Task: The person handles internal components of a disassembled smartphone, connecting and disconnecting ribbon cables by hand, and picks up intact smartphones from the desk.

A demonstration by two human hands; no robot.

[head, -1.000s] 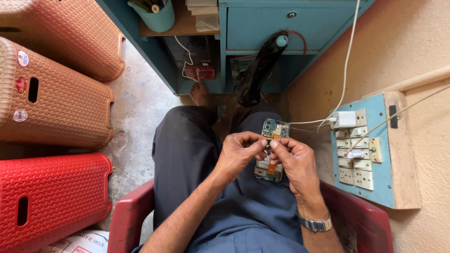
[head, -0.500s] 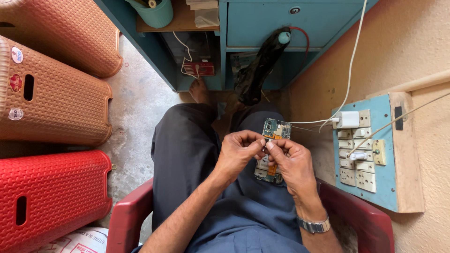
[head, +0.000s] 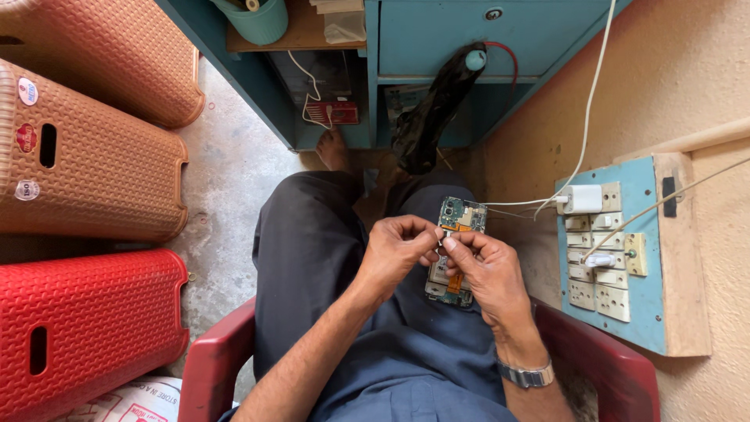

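Both of my hands have drawn closer together over the opened phone (head: 456, 252) since a moment ago, fingertips now meeting at its middle; my left hand (head: 396, 248) is curled, pinching something too small to tell; my right hand (head: 483, 270) grips the phone from beneath, thumb across its circuit board; the phone rests above my lap, left of the blue switchboard (head: 621, 258); a white charger (head: 582, 198) sits plugged into that switchboard.

Colours and surface patterns around the seated worker.
Green circuit board (head: 461, 215) with orange strip; red chair (head: 601, 367); blue switch panel (head: 637, 258); teal cabinet (head: 437, 35); red stool (head: 86, 328) and tan stools (head: 94, 168), woven-textured.
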